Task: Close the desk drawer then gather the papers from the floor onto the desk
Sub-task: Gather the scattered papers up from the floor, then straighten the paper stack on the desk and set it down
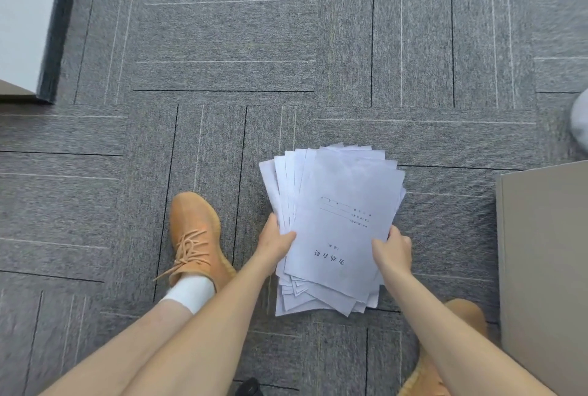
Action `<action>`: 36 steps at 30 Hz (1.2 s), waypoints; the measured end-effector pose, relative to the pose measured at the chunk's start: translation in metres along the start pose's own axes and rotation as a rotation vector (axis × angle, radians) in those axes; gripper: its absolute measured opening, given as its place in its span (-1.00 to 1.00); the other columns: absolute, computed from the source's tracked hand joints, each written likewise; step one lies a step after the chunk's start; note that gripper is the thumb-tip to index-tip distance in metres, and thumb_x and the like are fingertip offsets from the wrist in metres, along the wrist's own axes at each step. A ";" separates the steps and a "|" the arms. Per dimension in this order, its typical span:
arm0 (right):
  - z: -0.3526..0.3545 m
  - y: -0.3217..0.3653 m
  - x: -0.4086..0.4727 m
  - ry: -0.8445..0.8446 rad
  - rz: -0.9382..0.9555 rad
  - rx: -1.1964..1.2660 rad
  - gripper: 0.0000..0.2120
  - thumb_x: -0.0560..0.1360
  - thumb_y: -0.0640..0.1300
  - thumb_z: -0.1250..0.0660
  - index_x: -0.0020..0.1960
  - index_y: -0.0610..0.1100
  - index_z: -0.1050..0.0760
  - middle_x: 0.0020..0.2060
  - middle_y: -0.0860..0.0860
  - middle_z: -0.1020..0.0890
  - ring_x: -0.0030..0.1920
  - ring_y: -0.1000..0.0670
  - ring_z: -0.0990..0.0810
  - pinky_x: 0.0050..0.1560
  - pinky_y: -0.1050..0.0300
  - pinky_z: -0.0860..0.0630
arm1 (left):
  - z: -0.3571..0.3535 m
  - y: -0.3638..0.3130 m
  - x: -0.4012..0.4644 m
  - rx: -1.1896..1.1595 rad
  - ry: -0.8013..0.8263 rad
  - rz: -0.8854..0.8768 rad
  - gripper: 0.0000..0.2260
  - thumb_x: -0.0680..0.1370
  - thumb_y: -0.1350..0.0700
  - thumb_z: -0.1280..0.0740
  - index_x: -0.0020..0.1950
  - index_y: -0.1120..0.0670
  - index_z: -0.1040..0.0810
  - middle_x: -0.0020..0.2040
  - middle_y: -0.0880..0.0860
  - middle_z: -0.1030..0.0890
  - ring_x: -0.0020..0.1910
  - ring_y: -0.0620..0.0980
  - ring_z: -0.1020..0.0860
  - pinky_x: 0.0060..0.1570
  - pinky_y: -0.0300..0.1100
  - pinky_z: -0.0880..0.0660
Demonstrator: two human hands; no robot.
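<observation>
Fanning away from the person, long axis fore-and-aft, the stack of printed papers (334, 220) is gripped at its near sides by left hand (275, 244) and right hand (393, 251) above the carpet floor (222, 45).

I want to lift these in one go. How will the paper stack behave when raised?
The stack of papers is fanned with uneven edges, so sheets will probably slide apart. Left hand and right hand pinch opposite sides; the thin far end will likely droop.

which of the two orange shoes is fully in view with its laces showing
The left shoe, beside the left hand, shows its laces. The right shoe is partly hidden behind the right forearm.
</observation>
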State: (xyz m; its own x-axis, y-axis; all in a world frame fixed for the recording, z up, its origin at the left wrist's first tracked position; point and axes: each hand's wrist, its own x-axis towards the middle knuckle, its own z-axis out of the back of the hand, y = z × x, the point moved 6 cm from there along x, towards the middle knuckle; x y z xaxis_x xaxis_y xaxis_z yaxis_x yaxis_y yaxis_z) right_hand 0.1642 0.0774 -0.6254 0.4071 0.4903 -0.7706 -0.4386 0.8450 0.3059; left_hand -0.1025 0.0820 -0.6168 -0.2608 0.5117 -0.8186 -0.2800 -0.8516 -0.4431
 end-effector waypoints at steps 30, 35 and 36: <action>0.397 0.227 -0.391 -0.042 0.742 0.702 -0.72 0.50 -0.46 -0.29 0.13 -0.22 -0.58 -0.21 -0.04 -0.71 -0.32 0.06 -0.71 -0.28 0.10 -0.66 | 0.159 -0.356 -0.413 -0.372 0.326 -0.711 -0.58 0.50 0.38 -0.31 0.28 0.02 -0.42 0.19 0.11 -0.65 0.13 0.14 -0.66 0.02 0.02 -0.63; 0.508 0.183 -0.553 -0.222 0.918 0.795 -0.69 0.49 -0.41 -0.30 0.18 -0.20 -0.58 -0.20 -0.04 -0.73 -0.11 -0.16 -0.68 0.11 -0.24 -0.58 | 0.168 -0.393 -0.601 -0.350 0.333 -1.006 -0.53 0.37 0.24 -0.43 0.25 0.03 -0.46 0.16 0.05 -0.67 0.13 0.11 -0.65 0.13 0.02 -0.56; 0.527 0.167 -0.584 -0.265 0.947 0.811 -0.69 0.49 -0.41 -0.30 0.18 -0.17 -0.58 -0.15 -0.06 -0.74 -0.06 -0.19 -0.70 0.14 -0.23 -0.60 | 0.166 -0.396 -0.634 -0.355 0.341 -1.054 -0.52 0.34 0.24 -0.44 0.23 0.03 -0.48 0.15 0.08 -0.68 0.08 0.11 -0.67 0.13 0.04 -0.57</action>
State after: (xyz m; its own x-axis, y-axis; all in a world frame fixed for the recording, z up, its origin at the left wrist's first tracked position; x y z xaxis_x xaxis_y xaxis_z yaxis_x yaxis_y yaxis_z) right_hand 0.2752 0.0441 0.1702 0.3924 0.9189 0.0413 -0.0692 -0.0153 0.9975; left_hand 0.0206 0.1134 0.1379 0.2245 0.9744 -0.0152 0.0790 -0.0337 -0.9963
